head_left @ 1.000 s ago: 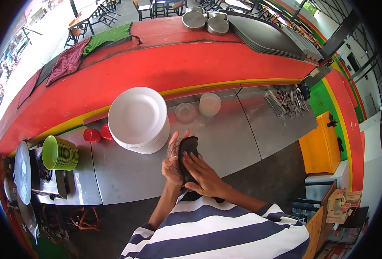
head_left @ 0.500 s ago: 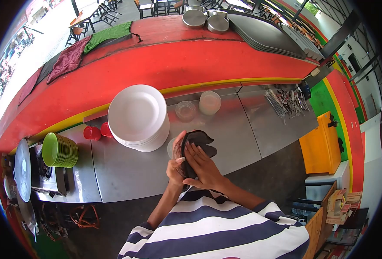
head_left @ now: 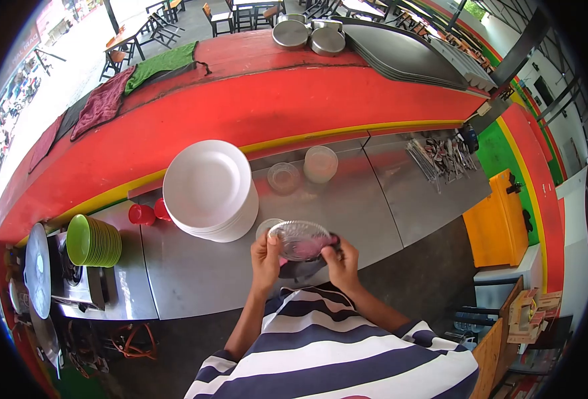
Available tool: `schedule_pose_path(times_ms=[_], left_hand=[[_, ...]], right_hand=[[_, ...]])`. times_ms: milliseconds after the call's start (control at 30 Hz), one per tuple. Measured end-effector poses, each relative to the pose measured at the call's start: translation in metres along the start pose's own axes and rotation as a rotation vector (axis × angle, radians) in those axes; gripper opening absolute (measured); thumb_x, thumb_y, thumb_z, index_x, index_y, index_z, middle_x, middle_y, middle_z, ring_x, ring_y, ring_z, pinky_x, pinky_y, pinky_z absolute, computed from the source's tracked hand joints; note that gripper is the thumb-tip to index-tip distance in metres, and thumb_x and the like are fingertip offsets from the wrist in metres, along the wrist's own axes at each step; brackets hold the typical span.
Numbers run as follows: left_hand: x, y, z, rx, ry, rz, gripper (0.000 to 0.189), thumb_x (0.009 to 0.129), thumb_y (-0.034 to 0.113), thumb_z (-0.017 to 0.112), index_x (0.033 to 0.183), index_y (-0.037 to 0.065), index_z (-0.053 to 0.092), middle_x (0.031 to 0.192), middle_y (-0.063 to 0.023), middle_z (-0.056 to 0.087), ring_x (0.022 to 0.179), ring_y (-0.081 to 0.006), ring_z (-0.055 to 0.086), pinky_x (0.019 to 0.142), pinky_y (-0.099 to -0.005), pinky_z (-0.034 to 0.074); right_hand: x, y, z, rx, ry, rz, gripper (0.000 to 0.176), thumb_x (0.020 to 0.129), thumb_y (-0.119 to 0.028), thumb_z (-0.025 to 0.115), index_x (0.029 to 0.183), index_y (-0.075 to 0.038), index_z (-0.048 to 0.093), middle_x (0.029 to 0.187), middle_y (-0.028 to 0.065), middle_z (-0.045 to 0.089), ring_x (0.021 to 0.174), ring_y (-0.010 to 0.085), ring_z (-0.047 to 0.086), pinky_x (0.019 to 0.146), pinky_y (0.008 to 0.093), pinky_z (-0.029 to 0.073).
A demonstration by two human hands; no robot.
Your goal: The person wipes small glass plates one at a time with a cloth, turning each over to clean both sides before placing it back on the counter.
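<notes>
Both my hands hold a clear glass bowl (head_left: 300,239) with a ridged rim, tilted above the near edge of the counter. My left hand (head_left: 265,261) pinches its left side, thumb on the rim. On the right side, my right hand (head_left: 342,263) grips the bowl together with a dark cloth (head_left: 302,269). The cloth hangs beneath the bowl, and some pink shows through the glass. Behind my left hand, a small clear bowl (head_left: 267,227) stands partly hidden on the counter. Farther back are a clear glass dish (head_left: 284,178) and a stack of clear dishes (head_left: 321,164).
The steel counter (head_left: 194,279) carries stacked white plates (head_left: 209,186), red cups (head_left: 142,214), stacked green bowls (head_left: 94,241) and a pile of cutlery (head_left: 443,158). Behind it rises a red ledge (head_left: 254,100) with cloths (head_left: 101,106) and metal trays (head_left: 404,53). A yellow box (head_left: 497,213) stands right.
The bowl has turned from edge-on to showing its clear face. My right hand has moved from pressing the cloth flat against it to gripping its right side; the cloth now hangs below.
</notes>
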State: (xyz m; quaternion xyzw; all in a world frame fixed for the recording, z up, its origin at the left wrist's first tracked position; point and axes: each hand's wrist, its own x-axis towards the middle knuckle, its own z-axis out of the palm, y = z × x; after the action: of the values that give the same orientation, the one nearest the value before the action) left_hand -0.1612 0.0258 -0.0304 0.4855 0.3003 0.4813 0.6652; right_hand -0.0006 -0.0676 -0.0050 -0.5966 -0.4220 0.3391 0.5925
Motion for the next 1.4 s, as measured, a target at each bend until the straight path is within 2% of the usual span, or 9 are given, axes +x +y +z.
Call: schedule_pose_path(times_ms=[33,333,533,667,833,933,1033,1200,1400], left_hand=[[-0.004,0.001,-0.001,0.071,-0.015,-0.015,0.043,0.109,0.033,0.044,0.083,0.002,0.058,0.082,0.0018,0.056,0.077,-0.0044,0.048,0.071,-0.0231,0.039],[0.001,0.017,0.056,0.389,0.214,0.258,0.051,0.109,0.030,0.042,0.067,0.001,0.047,0.072,-0.0004,0.045,0.067,-0.0094,0.038,0.060,-0.0263,0.031],[-0.004,0.019,0.082,0.282,0.306,-0.001,0.057,0.109,0.039,0.040,0.063,0.005,0.046,0.054,0.0043,0.043,0.051,-0.0060,0.038,0.046,-0.0287,0.029],[0.007,0.031,0.086,0.467,0.152,-0.073,0.059,0.108,0.039,0.044,0.065,-0.001,0.049,0.050,-0.0048,0.041,0.048,-0.0083,0.043,0.045,-0.0339,0.032],[0.011,0.032,0.083,0.879,-0.220,0.077,0.056,0.107,0.035,0.049,0.070,-0.007,0.051,0.051,-0.0147,0.034,0.047,-0.0117,0.041,0.046,-0.0385,0.033],[0.008,0.038,0.103,0.847,-0.251,-0.179,0.061,0.108,0.041,0.041,0.070,-0.004,0.057,0.056,-0.0097,0.054,0.056,-0.0136,0.053,0.052,-0.0367,0.039],[-0.003,0.013,0.129,0.380,0.008,-0.080,0.050,0.108,0.035,0.045,0.073,0.000,0.053,0.059,-0.0019,0.050,0.057,-0.0065,0.039,0.049,-0.0299,0.033],[-0.012,-0.032,0.158,0.325,0.271,0.061,0.049,0.109,0.035,0.040,0.075,0.004,0.053,0.063,0.0026,0.049,0.059,-0.0048,0.039,0.051,-0.0264,0.031],[-0.001,-0.024,0.179,0.663,0.236,-0.140,0.056,0.109,0.034,0.041,0.065,0.001,0.050,0.051,-0.0020,0.046,0.048,-0.0076,0.043,0.044,-0.0322,0.034]], right_hand=[[0.012,-0.014,0.011,0.179,0.082,-0.075,0.037,0.101,-0.039,0.061,0.102,-0.003,0.067,0.083,-0.0058,0.057,0.077,0.0023,0.045,0.069,0.0211,0.037],[0.031,0.005,0.001,0.239,0.239,0.070,0.043,0.107,-0.040,0.048,0.079,-0.008,0.052,0.075,-0.0079,0.047,0.071,0.0027,0.039,0.064,0.0216,0.035],[0.036,0.011,-0.013,0.225,0.218,0.082,0.046,0.108,-0.042,0.045,0.077,-0.008,0.050,0.074,-0.0077,0.044,0.072,0.0034,0.037,0.064,0.0226,0.034],[0.048,0.006,-0.029,0.127,0.193,0.063,0.051,0.109,-0.040,0.043,0.069,-0.009,0.035,0.067,-0.0086,0.028,0.065,0.0046,0.025,0.056,0.0275,0.023],[0.057,-0.002,-0.050,-0.053,-0.098,0.055,0.049,0.108,-0.036,0.047,0.073,-0.002,0.056,0.062,-0.0068,0.042,0.060,0.0047,0.034,0.054,0.0275,0.030],[0.066,-0.013,-0.062,-0.108,-0.157,0.015,0.047,0.107,-0.035,0.049,0.081,0.001,0.066,0.064,-0.0046,0.052,0.061,0.0052,0.042,0.055,0.0274,0.036],[0.077,-0.014,-0.079,0.027,-0.037,0.095,0.047,0.107,-0.034,0.050,0.079,0.000,0.066,0.066,-0.0042,0.055,0.062,0.0042,0.045,0.057,0.0251,0.038],[0.081,0.009,-0.101,0.543,0.200,0.352,0.045,0.107,-0.035,0.050,0.080,0.000,0.059,0.066,-0.0060,0.046,0.063,0.0037,0.039,0.057,0.0259,0.035],[0.068,0.029,-0.131,0.049,0.002,0.083,0.042,0.107,-0.032,0.049,0.082,0.001,0.057,0.064,-0.0003,0.046,0.062,0.0102,0.040,0.058,0.0316,0.037]])
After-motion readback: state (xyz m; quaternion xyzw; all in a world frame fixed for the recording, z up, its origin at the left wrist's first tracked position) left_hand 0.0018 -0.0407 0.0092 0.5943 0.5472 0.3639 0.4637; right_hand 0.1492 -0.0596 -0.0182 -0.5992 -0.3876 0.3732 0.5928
